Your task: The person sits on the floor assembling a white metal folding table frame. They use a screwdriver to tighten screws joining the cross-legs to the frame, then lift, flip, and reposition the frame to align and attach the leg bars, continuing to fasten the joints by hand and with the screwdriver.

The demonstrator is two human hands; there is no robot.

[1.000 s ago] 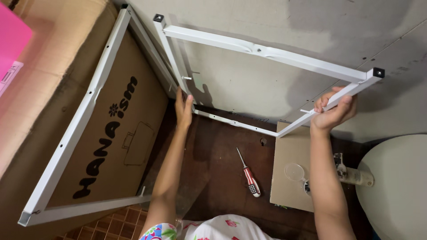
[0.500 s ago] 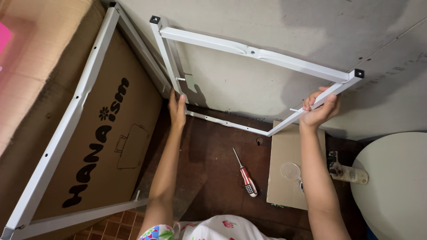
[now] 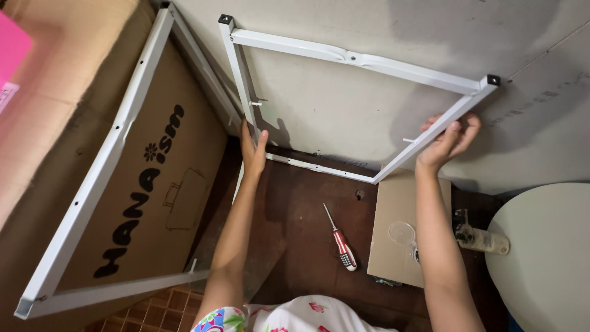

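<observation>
We have a single view, from the camera worn on our head, looking steeply down past our chest and along both forearms to the dark brown floor (image 3: 307, 246). It sits close: our left hand (image 3: 253, 150) and right hand (image 3: 447, 140) reach up into the middle of the picture, at arm's length. The view faces the pale grey wall (image 3: 369, 117), which fills the upper half, while the floor's near edge runs out under our flowered clothing (image 3: 289, 316) at the bottom.
</observation>
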